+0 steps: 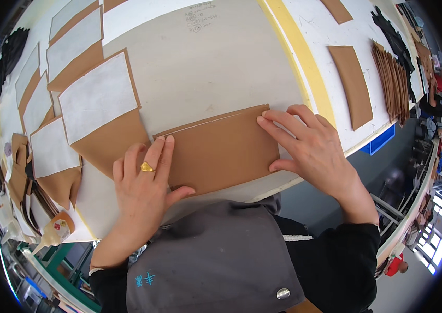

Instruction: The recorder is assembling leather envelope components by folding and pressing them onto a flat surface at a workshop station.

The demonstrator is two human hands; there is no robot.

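A brown leather-like panel (218, 151), folded over along its far side, lies at the near edge of the table. A thin pale line runs beside its far edge. My left hand (145, 180), with a gold ring on one finger, rests on the panel's left end; two fingertips press near the far left corner and the thumb lies near the close edge. My right hand (307, 146) has its fingertips on the far right corner, its thumb apart at the right edge. Both hands have outstretched fingers and grip nothing.
Brown pieces with white backing (101, 91) overlap on the left. A glue bottle (56, 232) lies at the near left edge. To the right are a yellow strip (304, 68), a single brown panel (351, 86) and a stack of brown pieces (390, 81). A blue bin (380, 141) sits below the edge.
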